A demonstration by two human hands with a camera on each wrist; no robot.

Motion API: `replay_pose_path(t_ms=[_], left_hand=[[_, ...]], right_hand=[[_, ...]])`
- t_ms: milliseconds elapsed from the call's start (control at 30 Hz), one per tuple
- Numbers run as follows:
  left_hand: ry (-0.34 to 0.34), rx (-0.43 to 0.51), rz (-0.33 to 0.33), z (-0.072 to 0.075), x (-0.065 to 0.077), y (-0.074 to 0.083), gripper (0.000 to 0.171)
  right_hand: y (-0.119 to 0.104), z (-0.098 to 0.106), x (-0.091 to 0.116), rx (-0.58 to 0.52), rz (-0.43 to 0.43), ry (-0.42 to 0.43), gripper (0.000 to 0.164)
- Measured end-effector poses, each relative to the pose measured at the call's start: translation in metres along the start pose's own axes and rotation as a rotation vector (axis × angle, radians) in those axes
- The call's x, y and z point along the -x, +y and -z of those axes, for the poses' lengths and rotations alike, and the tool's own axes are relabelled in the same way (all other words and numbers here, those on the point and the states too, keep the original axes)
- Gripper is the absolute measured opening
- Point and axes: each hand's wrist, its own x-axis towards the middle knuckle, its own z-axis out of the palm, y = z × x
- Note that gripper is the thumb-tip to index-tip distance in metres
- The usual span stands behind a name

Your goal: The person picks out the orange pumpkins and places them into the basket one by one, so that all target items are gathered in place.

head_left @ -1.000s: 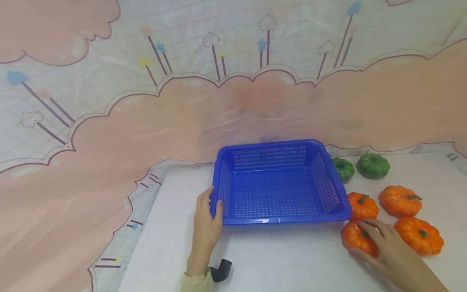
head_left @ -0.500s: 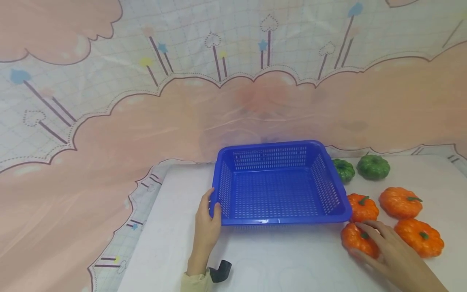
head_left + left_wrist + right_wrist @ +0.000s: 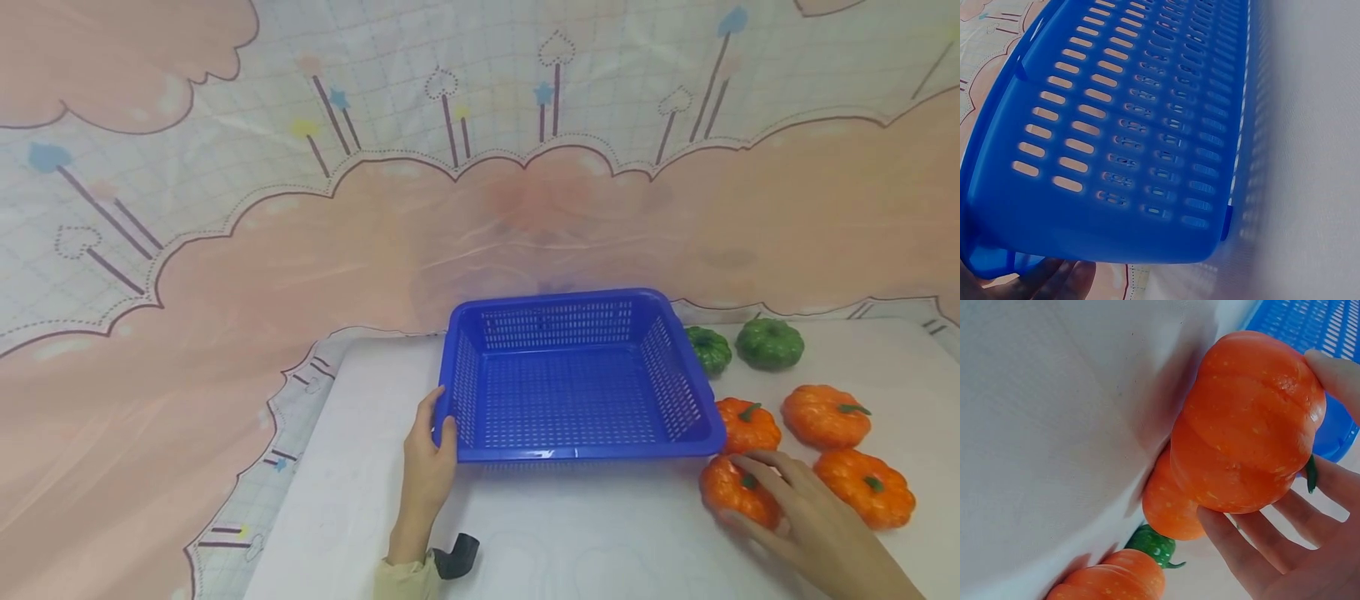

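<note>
My left hand [image 3: 429, 458] grips the blue plastic basket [image 3: 517, 455] by the rim at its near left corner, thumb on the inner side. The basket holds nothing and has slotted walls. In the left wrist view only fingertips [image 3: 1082, 278] show below the basket's side wall [image 3: 1085, 219]. At the basket's near right corner, my right hand [image 3: 817, 521] holds a small orange pumpkin [image 3: 727, 490] between thumb and fingers. The right wrist view shows this pumpkin [image 3: 1247, 425] large, its green stem beside the fingers; the thumb [image 3: 1338, 378] touches its other side.
Another orange pumpkin [image 3: 746, 429] sits right behind the held one, against the basket. Two more orange pumpkins [image 3: 825, 417] lie farther right. Two green pumpkins [image 3: 770, 344] are at the back. A black curved piece [image 3: 457, 557] is by the left wrist. Patterned cloth [image 3: 525, 225] hangs behind the white table [image 3: 585, 525].
</note>
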Motion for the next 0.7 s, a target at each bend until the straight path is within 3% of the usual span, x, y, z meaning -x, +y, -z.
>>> replay_pose_path(t_ms=[200,700], left_hand=[[0.007,-0.003,-0.002,-0.0007,-0.0002,0.0010,0.045],[0.004,0.002,0.000,-0.0003,0.0001,0.0022,0.044]], right_hand=[[-0.0012,0.0014,0.0027,-0.002,0.041,0.056,0.079],[-0.0040,0.0084,0.0009,0.033,0.101,0.098,0.079]])
